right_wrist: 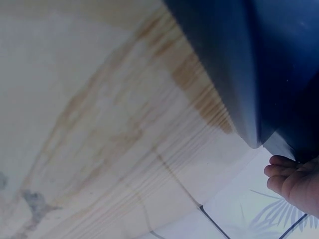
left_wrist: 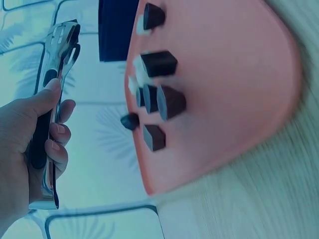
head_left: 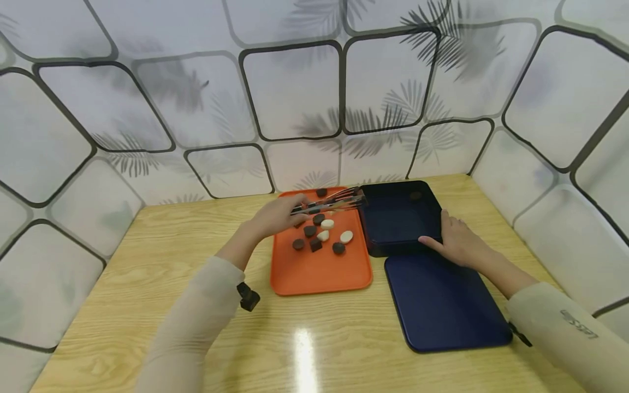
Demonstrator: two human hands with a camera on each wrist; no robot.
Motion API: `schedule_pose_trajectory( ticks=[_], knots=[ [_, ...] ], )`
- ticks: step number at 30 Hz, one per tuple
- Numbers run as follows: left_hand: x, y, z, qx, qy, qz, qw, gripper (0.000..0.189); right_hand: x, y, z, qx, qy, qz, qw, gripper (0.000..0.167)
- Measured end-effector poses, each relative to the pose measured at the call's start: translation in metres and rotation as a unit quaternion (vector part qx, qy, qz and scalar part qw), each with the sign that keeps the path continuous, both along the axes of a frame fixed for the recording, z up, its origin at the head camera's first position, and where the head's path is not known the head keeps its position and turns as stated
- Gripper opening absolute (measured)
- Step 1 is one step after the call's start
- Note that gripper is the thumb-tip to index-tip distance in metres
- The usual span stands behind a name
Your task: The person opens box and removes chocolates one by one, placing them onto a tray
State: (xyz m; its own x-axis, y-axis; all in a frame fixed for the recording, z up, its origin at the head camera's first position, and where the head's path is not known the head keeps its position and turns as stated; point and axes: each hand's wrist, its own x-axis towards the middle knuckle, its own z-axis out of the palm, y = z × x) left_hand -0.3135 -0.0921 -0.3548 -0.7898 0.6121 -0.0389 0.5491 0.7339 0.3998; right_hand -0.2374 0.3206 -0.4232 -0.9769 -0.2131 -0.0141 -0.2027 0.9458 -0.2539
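My left hand (head_left: pixel 277 215) grips metal tongs (left_wrist: pixel 54 74) by their black-covered handles, the thumb on one side and curled fingers on the other. They reach over the orange tray (head_left: pixel 319 275), tips at the left rim of the dark blue box (head_left: pixel 400 221). Several dark chocolates (head_left: pixel 338 248) and a few white chocolates (head_left: pixel 346 237) lie on the tray. One dark chocolate (head_left: pixel 415 195) is inside the box, towards its back. At the box's near right corner, my right hand (head_left: pixel 459 240) holds the wall, thumb in front and fingers along the right side.
A flat blue lid (head_left: pixel 447 305) lies in front of the box, below my right hand. The wooden table (head_left: pixel 196 229) ends at a patterned backdrop (head_left: pixel 295 93) behind and on both sides. Tray and box stand side by side near the back edge.
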Motion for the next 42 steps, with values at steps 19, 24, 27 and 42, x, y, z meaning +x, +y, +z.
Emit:
schedule_pose_trajectory(
  ticks=[19,24,27,42],
  knots=[
    [-0.009,-0.019,-0.022,-0.065,-0.007,0.018,0.9977,0.028,0.000,0.002,-0.002,-0.004,0.005,0.003,1.0000,0.099],
    [-0.012,-0.017,-0.022,-0.093,-0.015,0.029,0.9952,0.028,-0.002,0.001,-0.004,-0.001,0.001,0.001,1.0000,0.100],
    [-0.012,-0.014,-0.021,-0.107,-0.012,0.029,0.9937,0.028,-0.003,0.001,-0.004,-0.001,-0.001,-0.002,1.0000,0.101],
    [-0.015,-0.015,-0.015,-0.075,-0.056,0.001,0.9956,0.040,-0.002,0.002,-0.004,-0.006,0.003,-0.005,1.0000,0.100]
  ],
)
